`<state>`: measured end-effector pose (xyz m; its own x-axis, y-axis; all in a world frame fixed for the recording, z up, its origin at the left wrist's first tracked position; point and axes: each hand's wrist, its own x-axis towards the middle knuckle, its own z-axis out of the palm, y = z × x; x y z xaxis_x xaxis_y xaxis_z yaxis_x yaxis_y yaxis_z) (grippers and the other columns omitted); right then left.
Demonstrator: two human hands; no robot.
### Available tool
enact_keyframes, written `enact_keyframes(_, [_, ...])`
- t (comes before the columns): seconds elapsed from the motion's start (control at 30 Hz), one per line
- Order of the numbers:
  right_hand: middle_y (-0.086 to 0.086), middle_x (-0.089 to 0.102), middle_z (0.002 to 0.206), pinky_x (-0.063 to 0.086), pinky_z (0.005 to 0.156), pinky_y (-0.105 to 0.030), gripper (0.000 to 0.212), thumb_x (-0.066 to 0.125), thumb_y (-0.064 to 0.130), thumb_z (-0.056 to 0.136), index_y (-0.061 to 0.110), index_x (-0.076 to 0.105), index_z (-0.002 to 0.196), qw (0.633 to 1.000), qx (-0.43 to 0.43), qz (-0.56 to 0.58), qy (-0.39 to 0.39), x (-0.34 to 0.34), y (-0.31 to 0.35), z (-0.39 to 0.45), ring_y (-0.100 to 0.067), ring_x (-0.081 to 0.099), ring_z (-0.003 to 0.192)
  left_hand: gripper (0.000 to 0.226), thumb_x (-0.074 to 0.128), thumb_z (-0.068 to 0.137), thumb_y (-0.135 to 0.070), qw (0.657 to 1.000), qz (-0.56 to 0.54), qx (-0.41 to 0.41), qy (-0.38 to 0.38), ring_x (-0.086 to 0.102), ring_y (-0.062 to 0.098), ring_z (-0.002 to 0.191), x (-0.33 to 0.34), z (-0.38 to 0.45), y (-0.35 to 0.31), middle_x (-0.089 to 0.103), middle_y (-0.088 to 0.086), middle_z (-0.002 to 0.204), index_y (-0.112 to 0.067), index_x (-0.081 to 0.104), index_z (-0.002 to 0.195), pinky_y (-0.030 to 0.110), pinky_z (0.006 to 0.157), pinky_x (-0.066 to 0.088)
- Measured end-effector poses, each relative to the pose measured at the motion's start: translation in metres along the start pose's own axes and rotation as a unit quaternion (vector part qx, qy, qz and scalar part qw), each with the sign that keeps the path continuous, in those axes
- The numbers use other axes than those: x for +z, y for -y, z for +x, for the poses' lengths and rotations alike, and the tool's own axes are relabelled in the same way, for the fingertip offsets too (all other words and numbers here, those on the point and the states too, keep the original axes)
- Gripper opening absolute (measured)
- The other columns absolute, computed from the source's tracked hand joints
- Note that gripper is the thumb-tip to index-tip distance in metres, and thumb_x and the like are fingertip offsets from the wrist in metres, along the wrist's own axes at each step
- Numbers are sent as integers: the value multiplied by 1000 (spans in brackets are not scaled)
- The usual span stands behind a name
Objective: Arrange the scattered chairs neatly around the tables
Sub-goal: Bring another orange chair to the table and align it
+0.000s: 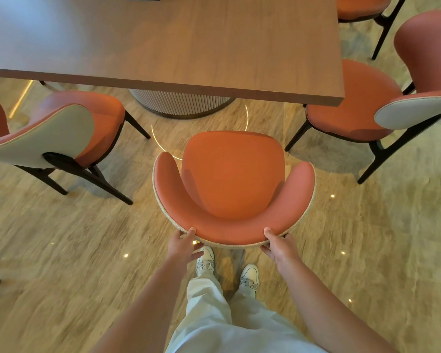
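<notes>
An orange upholstered chair (233, 174) with a curved wraparound back stands in front of me, its seat facing the wooden table (189, 42). My left hand (182, 245) grips the left part of the backrest rim, thumb on top and fingers underneath. My right hand (280, 247) holds the right part of the rim the same way. The chair's front edge sits a short way from the table's near edge, and its legs are hidden under the seat.
A matching chair (69, 133) stands at the left, angled toward the table. Another (367, 103) stands at the table's right corner, and a third (362, 6) farther back right. The table's ribbed round base (178, 103) rests on polished stone floor. My feet are behind the chair.
</notes>
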<state>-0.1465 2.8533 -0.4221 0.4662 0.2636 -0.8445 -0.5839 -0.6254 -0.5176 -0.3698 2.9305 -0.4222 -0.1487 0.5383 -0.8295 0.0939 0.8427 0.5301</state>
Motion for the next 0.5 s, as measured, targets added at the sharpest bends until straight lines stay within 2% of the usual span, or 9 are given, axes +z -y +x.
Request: enact_keyframes(0.5, [-17, 60, 125, 56, 70, -33, 38, 69, 15, 94, 0, 51, 124, 1000, 0, -15, -5, 0, 0, 0, -34, 64, 111, 27, 57, 104, -25, 1000, -3, -2, -4, 74, 25, 87, 1, -4, -1, 67, 12, 117, -13, 57, 127, 42, 68, 63])
